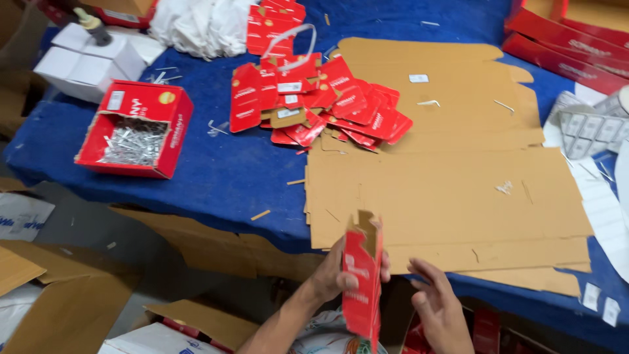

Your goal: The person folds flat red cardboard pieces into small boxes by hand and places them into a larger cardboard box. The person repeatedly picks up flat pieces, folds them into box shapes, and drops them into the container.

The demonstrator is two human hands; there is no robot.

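Blue cloth covers the table (216, 177), the biggest thing in view, running from the left edge up to the far right corner; on top of it lies a broad sheet of flattened brown cardboard (452, 177), creased and scuffed, reaching from the middle of the table to its near edge; further back, just touching that sheet's upper left corner, sits a loose heap of flat red cartons (314, 101), fanned out over one another; to the left, well apart from the heap, an open red box (134, 128) stands on the cloth, filled with small silvery metal pieces; behind it, a cluster of white boxes (85, 59) at the far left corner; now down to the near edge, where the action is; the left hand (341, 272) is closed around a small red carton (362, 282), fingers wrapped about its middle, the carton held upright just below the table edge with its brown inner flaps open at the top; the right hand (438, 305) hangs just beside it, fingers loosely curled and apart, gripping nothing, not touching the carton; smallest of all, little white scraps (419, 78) lie scattered across the cardboard.
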